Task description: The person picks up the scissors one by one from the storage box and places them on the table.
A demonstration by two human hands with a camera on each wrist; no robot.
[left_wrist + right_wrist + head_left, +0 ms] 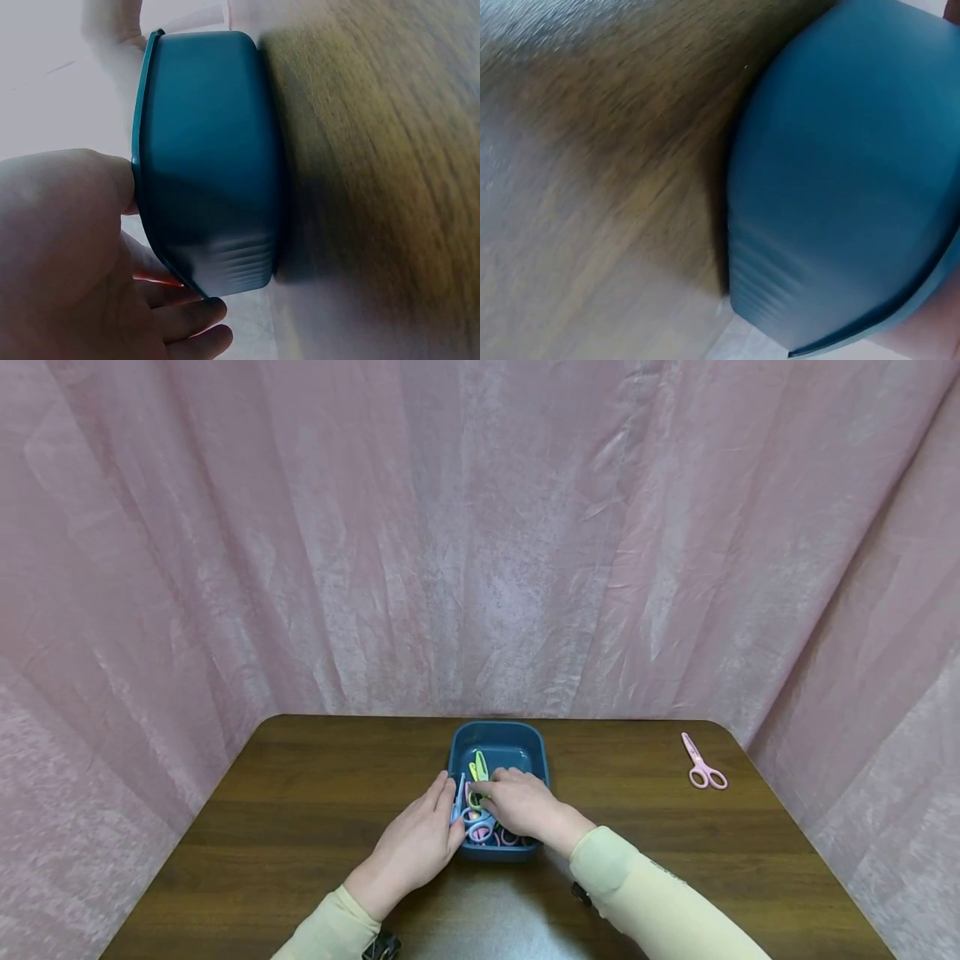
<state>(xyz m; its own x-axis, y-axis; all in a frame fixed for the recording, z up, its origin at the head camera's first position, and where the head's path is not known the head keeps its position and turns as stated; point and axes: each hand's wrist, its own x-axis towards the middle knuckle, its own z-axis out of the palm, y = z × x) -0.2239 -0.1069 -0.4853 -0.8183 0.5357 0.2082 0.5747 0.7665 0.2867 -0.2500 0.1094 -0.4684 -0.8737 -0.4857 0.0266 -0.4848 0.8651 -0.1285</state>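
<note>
A dark blue plastic box (501, 732) stands at the middle of the table, holding several scissors. Green scissors (481, 763) point toward the far end; blue scissors (480, 832) and pink handles lie at the near end. My left hand (418, 837) rests along the box's left rim, its fingers extended. In the left wrist view, the thumb of that left hand (67, 217) touches the rim. My right hand (525, 806) reaches over the right rim into the box, fingers by the green scissors' handles. Its fingertips are partly hidden, so I cannot tell whether they pinch anything.
Pink scissors (703, 766) lie by themselves on the right part of the brown wooden table (337, 785). Behind the table's far edge hangs a pink curtain (480, 568), which also runs along both sides.
</note>
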